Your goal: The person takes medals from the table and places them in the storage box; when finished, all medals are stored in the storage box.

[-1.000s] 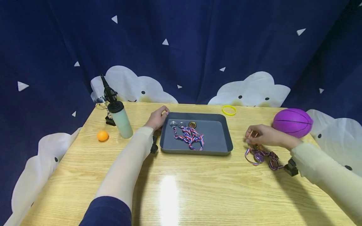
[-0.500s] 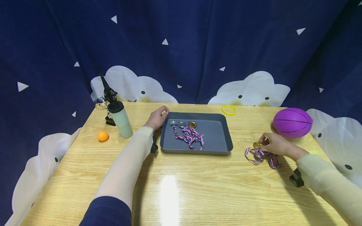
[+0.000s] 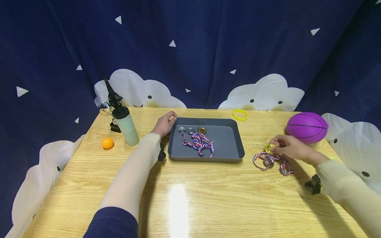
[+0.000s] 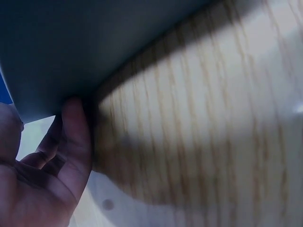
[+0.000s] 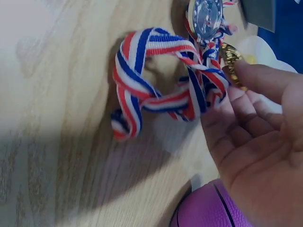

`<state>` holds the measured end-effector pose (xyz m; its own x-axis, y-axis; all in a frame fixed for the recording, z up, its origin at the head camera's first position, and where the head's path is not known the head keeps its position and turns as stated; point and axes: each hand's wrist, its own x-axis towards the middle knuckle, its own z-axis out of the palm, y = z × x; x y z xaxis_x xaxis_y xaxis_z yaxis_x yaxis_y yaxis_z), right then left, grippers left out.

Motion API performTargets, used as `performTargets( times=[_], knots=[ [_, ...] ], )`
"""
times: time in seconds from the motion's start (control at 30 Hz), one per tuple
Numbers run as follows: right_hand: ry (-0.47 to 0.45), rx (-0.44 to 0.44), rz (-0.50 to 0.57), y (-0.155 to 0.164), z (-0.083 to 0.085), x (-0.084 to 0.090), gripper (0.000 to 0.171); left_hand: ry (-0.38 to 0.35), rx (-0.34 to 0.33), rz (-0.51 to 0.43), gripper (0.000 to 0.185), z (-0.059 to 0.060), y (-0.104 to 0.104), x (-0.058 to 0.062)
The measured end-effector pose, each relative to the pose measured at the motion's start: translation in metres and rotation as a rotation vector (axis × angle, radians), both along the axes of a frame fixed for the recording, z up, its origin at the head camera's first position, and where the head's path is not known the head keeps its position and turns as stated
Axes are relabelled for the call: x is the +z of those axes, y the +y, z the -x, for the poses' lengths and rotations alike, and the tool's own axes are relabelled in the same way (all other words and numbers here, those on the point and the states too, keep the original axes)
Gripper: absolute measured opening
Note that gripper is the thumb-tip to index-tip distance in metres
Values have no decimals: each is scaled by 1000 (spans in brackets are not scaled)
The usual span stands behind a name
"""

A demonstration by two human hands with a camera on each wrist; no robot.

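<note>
My left hand [image 3: 164, 125] grips the back left corner of a dark grey tray [image 3: 227, 145], thumb and fingers on either side of its wall in the left wrist view. Inside lie two silver medals [image 3: 182, 130] and a bronze-gold medal [image 3: 202, 130], their red, white and blue ribbons [image 3: 205, 147] tangled together. On the right, my right hand [image 3: 293, 147] pinches a gold medal [image 5: 232, 64] between thumb and fingers. Beside that lies a silver medal [image 5: 207, 19] with bunched striped ribbon [image 5: 135, 80] stretching toward the wrist.
A purple ball [image 3: 307, 127] sits behind my right hand. Back beyond the tray is a yellow wristband [image 3: 240, 115]. To the left stand a pale green bottle [image 3: 128, 130], a black pump-like nozzle [image 3: 114, 98], a small trophy [image 3: 106, 107] and an orange ball [image 3: 107, 142].
My right hand has come down onto the medal pile, taken hold of the gold medal and shifted it slightly left, dragging ribbons along. The left hand stays at the tray corner.
</note>
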<state>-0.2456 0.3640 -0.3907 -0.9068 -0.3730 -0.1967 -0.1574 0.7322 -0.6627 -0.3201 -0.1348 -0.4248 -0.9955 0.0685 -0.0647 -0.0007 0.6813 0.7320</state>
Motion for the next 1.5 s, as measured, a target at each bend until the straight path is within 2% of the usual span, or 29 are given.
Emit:
performTargets(
  times=[0.13, 0.4, 0.5, 0.57, 0.67, 0.73, 0.8, 0.9, 1.0, 1.1, 1.23, 1.4, 1.5],
  knots=[
    [-47, -32, 116, 7, 0, 5, 21, 10, 0, 4, 23, 0, 0, -1],
    [-51, -58, 297, 16, -4, 15, 15, 20, -3, 8, 23, 0, 1, -1],
    [-64, -77, 431, 14, -2, 21, 9, 23, -5, 18, 24, 0, 0, -1],
    [-77, -76, 564, 9, 1, 28, 10, 28, -8, 25, 24, 1, 0, -2],
    [-102, -36, 766, -6, 7, 41, 16, 26, -7, 25, 23, 0, 0, -2],
    [-93, -4, 818, -21, 12, 52, 17, 25, -7, 24, 23, 0, 0, -2],
    [-76, -6, 797, -38, 16, 63, 16, 23, -4, 23, 24, 0, 0, -2],
    [-59, -17, 669, -68, 25, 76, 15, 26, -5, 31, 24, 0, 1, -1],
    [-84, 15, 521, -99, 36, 78, 21, 20, -8, 34, 25, 0, 2, 0],
    [-119, 84, 386, -132, 51, 66, 30, 15, -4, 30, 25, -1, 1, -1],
    [-185, 114, 272, -168, 67, 42, 29, 16, -3, 25, 25, -2, 0, 0],
    [-195, 83, 167, -198, 77, 19, 22, 15, -3, 15, 26, 0, 0, 0],
    [-152, 67, 61, -211, 80, 10, 15, 9, -2, 8, 27, 1, 0, -1]
  ],
)
